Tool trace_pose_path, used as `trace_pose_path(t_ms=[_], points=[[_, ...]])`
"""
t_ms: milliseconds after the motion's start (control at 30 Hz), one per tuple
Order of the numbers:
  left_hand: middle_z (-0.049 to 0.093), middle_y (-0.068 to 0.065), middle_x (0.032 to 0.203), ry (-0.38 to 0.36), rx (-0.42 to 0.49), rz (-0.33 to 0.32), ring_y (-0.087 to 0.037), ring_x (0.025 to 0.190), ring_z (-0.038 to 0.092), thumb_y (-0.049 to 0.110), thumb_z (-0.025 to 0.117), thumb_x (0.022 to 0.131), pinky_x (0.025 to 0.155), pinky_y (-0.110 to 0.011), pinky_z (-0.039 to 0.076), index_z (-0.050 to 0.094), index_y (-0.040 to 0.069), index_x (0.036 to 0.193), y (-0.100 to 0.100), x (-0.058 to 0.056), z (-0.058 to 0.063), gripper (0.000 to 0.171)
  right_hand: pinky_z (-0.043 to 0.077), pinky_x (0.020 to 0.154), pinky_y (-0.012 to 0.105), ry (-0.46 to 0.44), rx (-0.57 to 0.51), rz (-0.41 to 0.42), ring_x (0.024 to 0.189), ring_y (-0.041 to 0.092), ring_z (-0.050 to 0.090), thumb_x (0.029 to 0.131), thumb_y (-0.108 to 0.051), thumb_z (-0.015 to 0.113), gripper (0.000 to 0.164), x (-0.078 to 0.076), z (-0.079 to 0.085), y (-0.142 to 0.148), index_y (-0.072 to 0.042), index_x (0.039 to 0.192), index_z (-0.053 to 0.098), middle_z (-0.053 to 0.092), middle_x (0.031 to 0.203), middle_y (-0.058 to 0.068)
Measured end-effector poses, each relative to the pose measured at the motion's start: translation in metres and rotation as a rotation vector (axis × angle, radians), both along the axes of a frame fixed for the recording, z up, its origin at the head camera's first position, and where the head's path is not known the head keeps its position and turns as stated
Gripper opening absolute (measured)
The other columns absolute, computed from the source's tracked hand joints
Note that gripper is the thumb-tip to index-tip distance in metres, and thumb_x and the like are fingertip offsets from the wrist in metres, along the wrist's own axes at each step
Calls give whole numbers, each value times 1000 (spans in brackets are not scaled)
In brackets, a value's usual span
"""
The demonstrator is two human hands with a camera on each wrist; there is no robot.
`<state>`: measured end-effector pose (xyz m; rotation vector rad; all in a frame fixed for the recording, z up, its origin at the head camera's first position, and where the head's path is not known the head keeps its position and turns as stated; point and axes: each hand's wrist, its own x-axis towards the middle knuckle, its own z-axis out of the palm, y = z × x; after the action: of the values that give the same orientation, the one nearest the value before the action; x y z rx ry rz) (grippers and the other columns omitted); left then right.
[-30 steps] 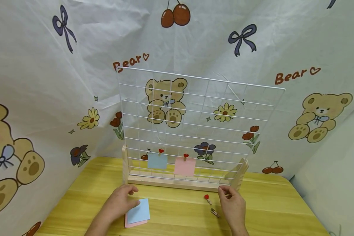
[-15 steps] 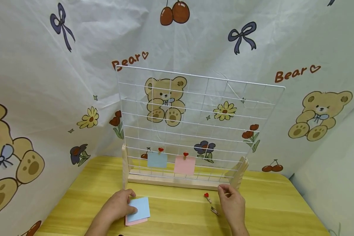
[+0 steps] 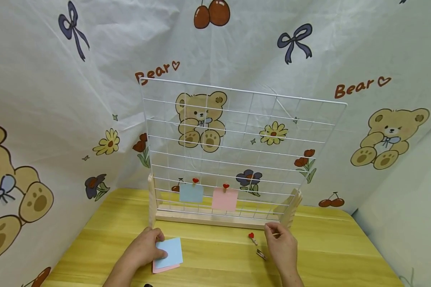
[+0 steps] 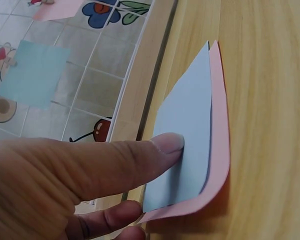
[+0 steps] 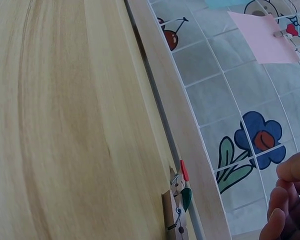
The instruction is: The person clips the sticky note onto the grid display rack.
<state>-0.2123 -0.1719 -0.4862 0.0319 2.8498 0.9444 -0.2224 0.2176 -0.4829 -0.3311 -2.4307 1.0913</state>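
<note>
My left hand (image 3: 143, 248) is at a small stack of paper, its thumb on a light blue square sheet (image 3: 172, 252) and its fingers at the sheet's left edge. In the left wrist view, the thumb presses the blue sheet near its curved-up side. A pink sheet (image 4: 219, 125) shows from underneath. My right hand (image 3: 283, 247) hangs loosely curled near the rack's right foot, with nothing visible in it. Just left of it lie two small wooden clothespins: one with a red heart (image 3: 251, 236), the other (image 3: 261, 254) with a green ornament in the right wrist view.
A white wire grid (image 3: 244, 89) stands upright in a wooden base (image 3: 215, 219). Heart clothespins hold a blue note (image 3: 191, 193) and a pink note (image 3: 225, 200) low on it. A printed bear cloth hangs behind. A dark object (image 3: 148, 285) peeks in at the front edge.
My left hand's fingers have drawn in toward the paper's edge, and its thumb has slid slightly down and left on the blue sheet. The right hand has hardly moved.
</note>
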Motion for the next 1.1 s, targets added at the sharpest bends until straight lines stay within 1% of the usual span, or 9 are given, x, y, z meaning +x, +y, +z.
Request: trace_pose_path(t_ms=[133, 367, 600, 767, 933, 1100], points=[[53, -3, 92, 9, 6, -6, -19, 83, 48, 18, 93, 71, 76, -37, 46, 61, 13, 89, 0, -2, -1, 38, 47, 62, 21, -7, 5, 4, 73, 9, 60, 94, -16, 73, 9, 0, -1, 0, -9, 96, 78, 70, 84, 2], [57, -5, 95, 9, 17, -3, -20, 84, 52, 17, 93, 71, 78, -40, 49, 64, 11, 102, 0, -4, -1, 43, 46, 63, 22, -16, 10, 11, 73, 10, 60, 94, -16, 73, 9, -1, -1, -1, -10, 95, 78, 70, 82, 1], [56, -5, 96, 20, 6, -1, -20, 85, 52, 16, 93, 70, 79, -40, 50, 65, 13, 96, 1, -1, 1, 38, 46, 61, 21, -31, 8, 18, 73, 12, 60, 94, -17, 73, 10, -1, -1, -1, -8, 95, 78, 70, 81, 1], [59, -4, 97, 38, -10, 0, -22, 87, 51, 16, 94, 69, 78, -40, 48, 65, 14, 94, 2, -1, 1, 38, 46, 59, 21, -76, -2, 42, 74, 10, 61, 94, -18, 72, 10, 0, -4, 1, -9, 96, 77, 70, 82, 1], [58, -2, 90, 66, -29, 5, -22, 86, 48, 12, 89, 74, 75, -37, 43, 65, 16, 90, 3, -1, 0, 30, 46, 58, 22, -112, 8, 56, 77, 12, 62, 95, -18, 72, 10, 0, -6, 2, -10, 95, 77, 69, 82, 0], [57, 0, 82, 100, -7, 2, -17, 78, 50, 6, 82, 81, 71, -34, 43, 65, 15, 88, 3, -1, 0, 20, 46, 56, 22, -121, 14, 63, 77, 12, 63, 95, -18, 72, 10, 0, -6, 2, -10, 96, 77, 70, 82, 0]])
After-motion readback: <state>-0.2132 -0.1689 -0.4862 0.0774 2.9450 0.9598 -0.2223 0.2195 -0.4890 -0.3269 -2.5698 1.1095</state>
